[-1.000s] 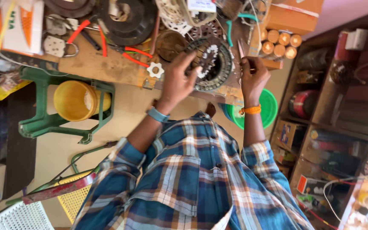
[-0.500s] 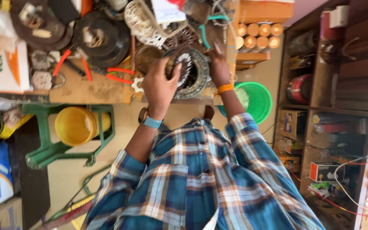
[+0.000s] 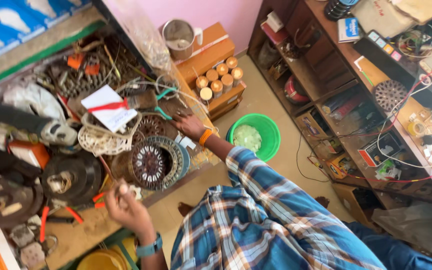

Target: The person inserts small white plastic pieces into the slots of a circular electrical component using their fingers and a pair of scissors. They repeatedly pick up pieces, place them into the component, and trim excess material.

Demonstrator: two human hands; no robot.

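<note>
Copper-wound stator ring [image 3: 155, 162] lies between the loosely curled left hand [image 3: 126, 206] and flat-open right hand [image 3: 188, 125]

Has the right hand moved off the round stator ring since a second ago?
Yes. The right hand has left the stator ring and reached beyond it, toward the green-handled pliers.
</note>
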